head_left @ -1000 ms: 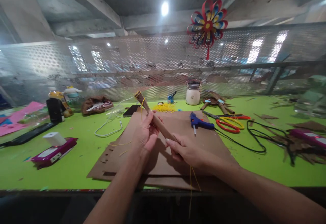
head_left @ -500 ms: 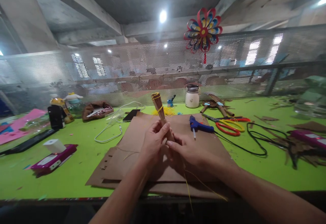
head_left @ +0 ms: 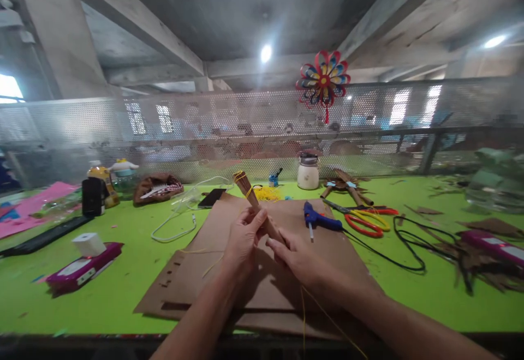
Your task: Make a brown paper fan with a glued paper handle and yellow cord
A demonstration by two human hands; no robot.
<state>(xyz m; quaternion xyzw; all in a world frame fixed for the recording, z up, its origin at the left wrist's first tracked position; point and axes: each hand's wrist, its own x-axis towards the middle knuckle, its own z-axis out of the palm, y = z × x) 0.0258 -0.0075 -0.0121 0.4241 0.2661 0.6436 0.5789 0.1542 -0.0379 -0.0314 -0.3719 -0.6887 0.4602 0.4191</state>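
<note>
Both hands hold a slim brown stick-like roll, seemingly paper or cardboard, tilted with its top to the left. Yellow thread is wound around its upper end. My left hand is closed around the roll's middle, thumb on top. Lower down, my right hand grips the roll's bottom end, its fingers wrapped around it. Loose yellow strands hang below the right hand, and another trails left of my left hand. Beneath both hands lies a brown cardboard sheet.
A blue glue gun with a black cord lies right of the cardboard, near scissors. Behind are a white jar, yellow thread pile and black phone. A purple power strip sits left.
The roll has tipped further to the left, and its lower end now shows more between my hands. My view has tilted up slightly, so the table sits lower.
</note>
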